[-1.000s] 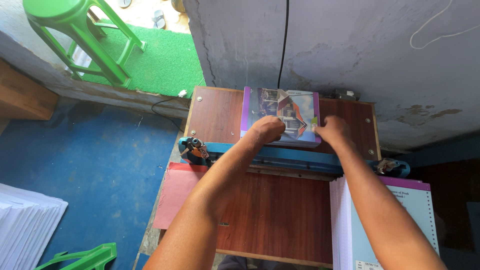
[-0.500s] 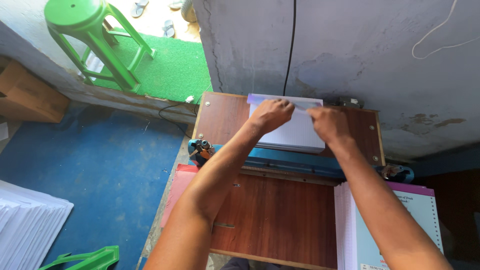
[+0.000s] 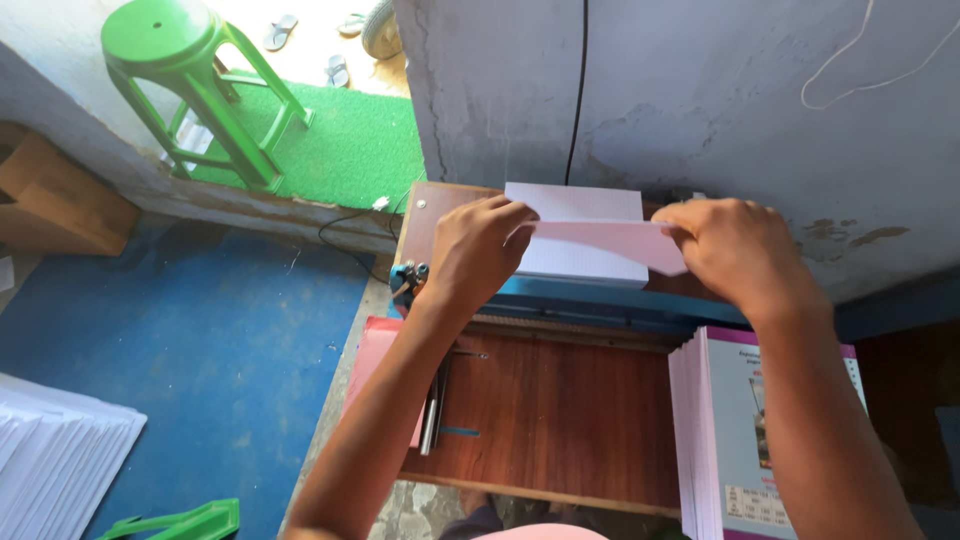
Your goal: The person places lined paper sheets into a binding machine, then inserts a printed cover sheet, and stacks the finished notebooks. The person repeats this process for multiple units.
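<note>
While the left hand (image 3: 478, 250) pinches one end and the right hand (image 3: 738, 250) pinches the other, a white stack of paper (image 3: 585, 240) hangs between them, just above the blue paper cutter (image 3: 600, 298) on the wooden table (image 3: 560, 400). The stack is plain, thick and rectangular, its top leaf lifted and tilted. Right of the cutter lies a pile of printed booklets (image 3: 740, 430); left of it lies a pink sheet (image 3: 375, 360).

Paper stack (image 3: 580, 235) on the table (image 3: 560, 400) between both hands, booklets (image 3: 750, 430) at right, stool (image 3: 190, 80) far left.
</note>
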Motion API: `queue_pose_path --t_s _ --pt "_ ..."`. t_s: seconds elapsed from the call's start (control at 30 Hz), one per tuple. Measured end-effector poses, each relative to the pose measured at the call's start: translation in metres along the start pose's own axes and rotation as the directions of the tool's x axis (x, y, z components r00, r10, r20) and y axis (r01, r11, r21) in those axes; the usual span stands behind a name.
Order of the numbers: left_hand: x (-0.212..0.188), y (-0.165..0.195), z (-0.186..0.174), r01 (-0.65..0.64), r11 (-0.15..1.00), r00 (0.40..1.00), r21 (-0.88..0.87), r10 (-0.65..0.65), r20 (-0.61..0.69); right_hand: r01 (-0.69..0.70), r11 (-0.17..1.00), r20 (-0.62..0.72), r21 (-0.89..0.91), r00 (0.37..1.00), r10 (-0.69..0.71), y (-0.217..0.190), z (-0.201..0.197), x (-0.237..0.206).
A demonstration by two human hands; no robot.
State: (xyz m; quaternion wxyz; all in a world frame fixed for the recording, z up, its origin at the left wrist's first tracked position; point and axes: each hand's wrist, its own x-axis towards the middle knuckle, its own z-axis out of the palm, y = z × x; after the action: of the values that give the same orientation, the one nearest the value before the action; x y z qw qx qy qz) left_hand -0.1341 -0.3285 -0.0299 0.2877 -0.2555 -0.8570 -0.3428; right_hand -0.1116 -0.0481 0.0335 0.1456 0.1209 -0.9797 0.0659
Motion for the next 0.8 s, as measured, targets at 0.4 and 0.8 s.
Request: queue_pose_path --t_s 0.4,0.8 --pt "-0.166 0.006 0.03 0.478 0.313 0.794 -0.821 -0.553 0.251 -0.26 0.961 0.263 0.094 0.938 0.228 -0.048 0.039 -0.111" --pt "-0.219 -0.01 0.063 0.539 0.363 0.766 -0.76 -0.587 0.263 -0.236 0.94 0.03 0.248 0.971 0.237 -0.032 0.111 -0.155"
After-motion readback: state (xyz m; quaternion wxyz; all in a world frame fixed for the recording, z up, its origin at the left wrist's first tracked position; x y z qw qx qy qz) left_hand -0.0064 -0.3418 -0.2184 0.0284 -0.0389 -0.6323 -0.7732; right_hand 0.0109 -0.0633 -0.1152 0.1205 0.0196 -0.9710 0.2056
